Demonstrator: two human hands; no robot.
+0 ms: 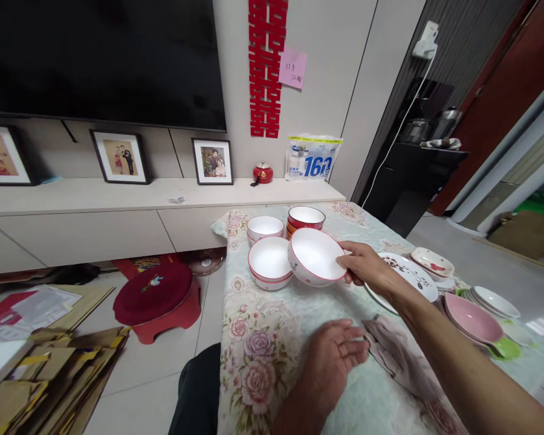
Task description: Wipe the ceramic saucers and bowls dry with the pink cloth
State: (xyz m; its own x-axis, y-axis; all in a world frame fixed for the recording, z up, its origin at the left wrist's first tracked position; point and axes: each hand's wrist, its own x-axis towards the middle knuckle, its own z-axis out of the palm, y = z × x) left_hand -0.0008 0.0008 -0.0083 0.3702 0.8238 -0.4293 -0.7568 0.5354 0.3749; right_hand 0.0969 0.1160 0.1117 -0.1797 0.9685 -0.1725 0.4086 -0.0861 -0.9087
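My right hand [360,263] grips a white bowl with a red rim [318,257] by its right side, thumb at the rim. The bowl is tilted and held just right of a short stack of similar red-rimmed bowls [271,260]. Behind stand another white bowl stack [265,227] and a stack with a red bowl [306,216] on top of an orange one. My left hand [333,353] is over the floral tablecloth [258,356] near the front, palm up with fingers apart, holding nothing. Beside its fingertips lies a crumpled greyish-pink cloth [399,353].
To the right are a patterned white plate [408,278], a rectangular dish [432,261], a pink dish [474,317] and stacked white dishes [494,300]. A red stool [156,302] and flattened cardboard [58,380] are on the floor at left. A low cabinet [163,199] runs behind.
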